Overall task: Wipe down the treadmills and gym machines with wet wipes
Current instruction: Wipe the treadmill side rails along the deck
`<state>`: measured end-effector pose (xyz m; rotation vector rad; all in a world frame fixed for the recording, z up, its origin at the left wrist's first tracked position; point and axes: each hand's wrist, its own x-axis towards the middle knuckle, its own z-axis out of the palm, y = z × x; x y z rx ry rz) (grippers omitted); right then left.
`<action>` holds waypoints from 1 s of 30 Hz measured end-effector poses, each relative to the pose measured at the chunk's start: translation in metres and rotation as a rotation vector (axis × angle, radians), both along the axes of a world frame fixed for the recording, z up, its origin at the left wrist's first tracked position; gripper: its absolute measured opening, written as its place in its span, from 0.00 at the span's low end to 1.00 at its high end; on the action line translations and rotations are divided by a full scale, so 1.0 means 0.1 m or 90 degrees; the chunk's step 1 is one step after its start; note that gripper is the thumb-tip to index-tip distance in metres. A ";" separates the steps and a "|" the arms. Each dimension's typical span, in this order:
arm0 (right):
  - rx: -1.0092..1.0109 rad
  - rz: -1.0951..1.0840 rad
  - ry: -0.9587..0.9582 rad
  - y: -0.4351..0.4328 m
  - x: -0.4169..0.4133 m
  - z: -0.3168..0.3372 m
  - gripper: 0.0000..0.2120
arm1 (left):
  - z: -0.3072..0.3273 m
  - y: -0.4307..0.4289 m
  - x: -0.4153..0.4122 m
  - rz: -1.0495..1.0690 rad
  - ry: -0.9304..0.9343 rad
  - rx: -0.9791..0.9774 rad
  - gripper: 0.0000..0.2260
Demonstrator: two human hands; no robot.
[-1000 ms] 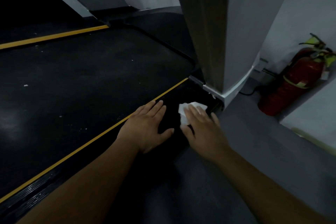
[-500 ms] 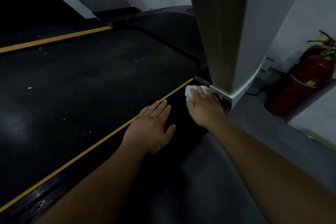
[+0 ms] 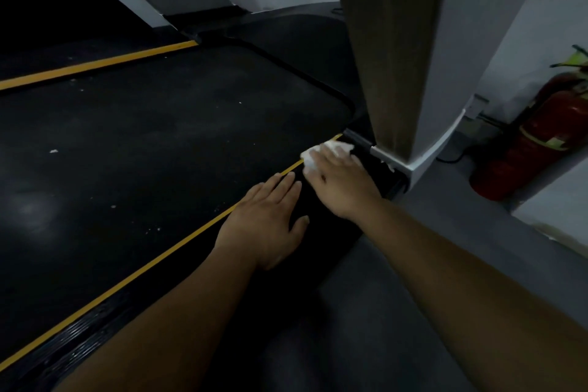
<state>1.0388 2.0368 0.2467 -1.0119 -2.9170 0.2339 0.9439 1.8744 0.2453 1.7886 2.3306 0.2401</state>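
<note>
Under the right fingers (image 3: pixel 321 158), flat and pressing, the wipe (image 3: pixel 338 147) lies on the rail (image 3: pixel 331 232), just short of the post (image 3: pixel 397 57); left fingers (image 3: pixel 281 184) rest flat behind; pushing further risks snagging the wipe under the post's base.

The wipe (image 3: pixel 338 148) is lying just left of the post's (image 3: pixel 401 41) foot, under the right hand (image 3: pixel 343 186). The left hand (image 3: pixel 265 226) is resting nearer, left of the post; the extinguisher (image 3: pixel 537 140) is standing right of it.

A red fire extinguisher (image 3: pixel 541 140) leans by the white wall (image 3: pixel 525 25); just beside it, a black cable (image 3: pixel 450 158) crosses the grey floor (image 3: pixel 445 232).
</note>
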 end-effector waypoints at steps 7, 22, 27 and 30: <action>0.038 -0.033 -0.005 0.07 0.21 -0.01 0.24 | 0.03 -0.01 -0.01 0.001 -0.004 -0.014 0.30; 0.045 0.072 0.067 -0.60 0.48 -0.13 0.32 | 0.01 -0.02 0.02 0.011 -0.003 0.002 0.30; 0.029 0.006 0.061 -0.39 0.93 -0.15 0.39 | 0.03 -0.05 0.04 0.000 0.025 -0.001 0.31; 0.005 -0.092 0.019 -0.30 0.73 -0.12 0.47 | 0.03 -0.08 0.04 -0.005 0.014 -0.016 0.31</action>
